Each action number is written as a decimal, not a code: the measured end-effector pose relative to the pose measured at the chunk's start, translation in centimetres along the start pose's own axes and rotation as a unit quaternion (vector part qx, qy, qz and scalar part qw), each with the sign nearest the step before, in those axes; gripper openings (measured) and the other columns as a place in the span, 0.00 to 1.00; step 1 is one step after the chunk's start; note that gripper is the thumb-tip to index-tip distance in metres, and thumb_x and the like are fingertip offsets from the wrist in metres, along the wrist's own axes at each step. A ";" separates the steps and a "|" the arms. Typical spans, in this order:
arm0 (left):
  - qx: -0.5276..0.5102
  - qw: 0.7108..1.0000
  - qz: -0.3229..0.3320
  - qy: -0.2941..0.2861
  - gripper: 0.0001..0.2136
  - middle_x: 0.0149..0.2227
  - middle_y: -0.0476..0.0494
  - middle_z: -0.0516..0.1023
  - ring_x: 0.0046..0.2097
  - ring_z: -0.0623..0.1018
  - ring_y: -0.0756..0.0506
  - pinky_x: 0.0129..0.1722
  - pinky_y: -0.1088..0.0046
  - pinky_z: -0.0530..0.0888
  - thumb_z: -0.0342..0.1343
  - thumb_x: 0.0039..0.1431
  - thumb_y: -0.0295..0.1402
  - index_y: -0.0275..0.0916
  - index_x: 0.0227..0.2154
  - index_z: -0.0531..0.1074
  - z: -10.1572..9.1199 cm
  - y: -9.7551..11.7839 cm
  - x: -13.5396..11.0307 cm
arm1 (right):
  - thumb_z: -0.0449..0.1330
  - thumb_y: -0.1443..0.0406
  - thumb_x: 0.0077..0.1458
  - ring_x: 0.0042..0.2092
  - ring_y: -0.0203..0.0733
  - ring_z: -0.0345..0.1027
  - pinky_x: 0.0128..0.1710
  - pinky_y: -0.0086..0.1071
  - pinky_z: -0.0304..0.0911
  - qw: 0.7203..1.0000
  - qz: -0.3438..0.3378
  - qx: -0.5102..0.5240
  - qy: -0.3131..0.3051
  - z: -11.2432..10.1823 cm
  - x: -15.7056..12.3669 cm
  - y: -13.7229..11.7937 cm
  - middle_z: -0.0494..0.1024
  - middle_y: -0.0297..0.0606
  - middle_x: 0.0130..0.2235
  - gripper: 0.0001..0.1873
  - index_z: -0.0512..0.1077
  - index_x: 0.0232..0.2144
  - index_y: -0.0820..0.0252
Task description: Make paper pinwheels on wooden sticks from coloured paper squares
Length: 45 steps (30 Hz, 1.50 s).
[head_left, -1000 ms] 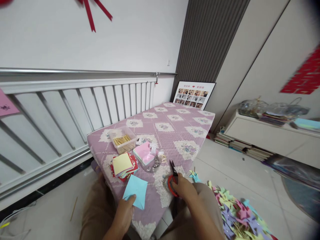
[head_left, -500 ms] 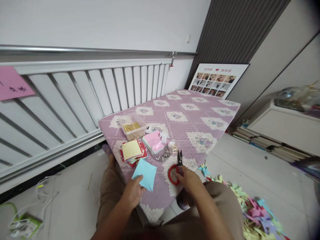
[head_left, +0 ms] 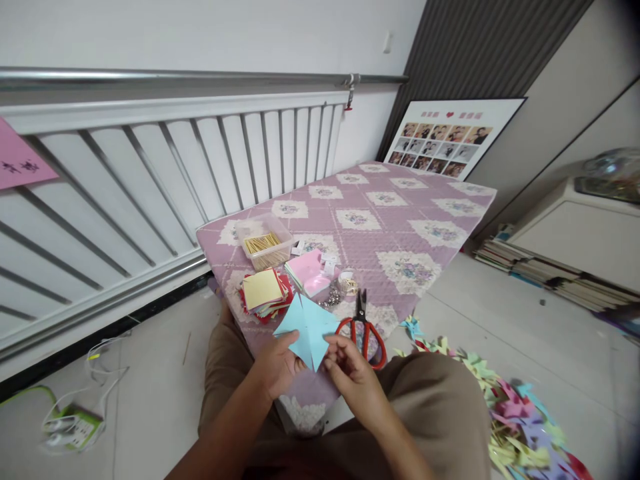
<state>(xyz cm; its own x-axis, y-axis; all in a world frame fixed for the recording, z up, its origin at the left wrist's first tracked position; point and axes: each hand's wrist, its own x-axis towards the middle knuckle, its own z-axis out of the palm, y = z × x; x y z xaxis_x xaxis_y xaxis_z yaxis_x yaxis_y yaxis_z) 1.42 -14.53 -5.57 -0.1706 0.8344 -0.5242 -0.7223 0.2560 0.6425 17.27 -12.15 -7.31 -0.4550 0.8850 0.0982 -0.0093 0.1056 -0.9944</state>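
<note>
A light blue paper square (head_left: 313,327) with slits cut in from its corners is held above the near end of the table. My left hand (head_left: 277,365) grips its left side, thumb on top. At its right corner are the closed fingers of my right hand (head_left: 354,379), pinching the edge. Red-handled scissors (head_left: 361,315) lie just right of the paper, blades pointing away and handles spread. Beyond the paper sits a stack of coloured paper squares (head_left: 263,290), a yellow one on top. Small silvery beads (head_left: 333,295) lie near a little roll (head_left: 349,283).
A clear plastic box (head_left: 274,256) of thin sticks and pink paper squares (head_left: 304,268) stand on the cloth-covered table (head_left: 357,219). A radiator (head_left: 250,153) runs along the left. Folded paper pinwheels (head_left: 525,427) pile on the floor at right. A power strip (head_left: 80,430) lies left.
My right hand has let go of the scissors, which now lie on the table, and has moved left to the blue paper. The paper has shifted slightly up and right in view.
</note>
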 end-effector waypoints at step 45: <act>0.110 0.986 0.124 0.012 0.13 0.22 0.51 0.67 0.24 0.65 0.52 0.25 0.76 0.63 0.61 0.49 0.41 0.37 0.22 0.68 -0.1 -3.5 -0.7 | 0.55 0.63 0.58 0.31 0.41 0.64 0.32 0.31 0.59 0.981 -0.023 -0.176 0.078 1.1 0.4 0.4 0.67 0.33 0.27 0.11 0.68 0.24 0.57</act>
<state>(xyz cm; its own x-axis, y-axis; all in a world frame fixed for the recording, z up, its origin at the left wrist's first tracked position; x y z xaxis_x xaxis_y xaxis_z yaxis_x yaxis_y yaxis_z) 3.98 -16.08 -7.47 -0.3419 0.8735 -0.3466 -0.4940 0.1467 0.8570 16.12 -12.26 -7.72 -0.3195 0.9312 0.1754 0.2931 0.2732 -0.9162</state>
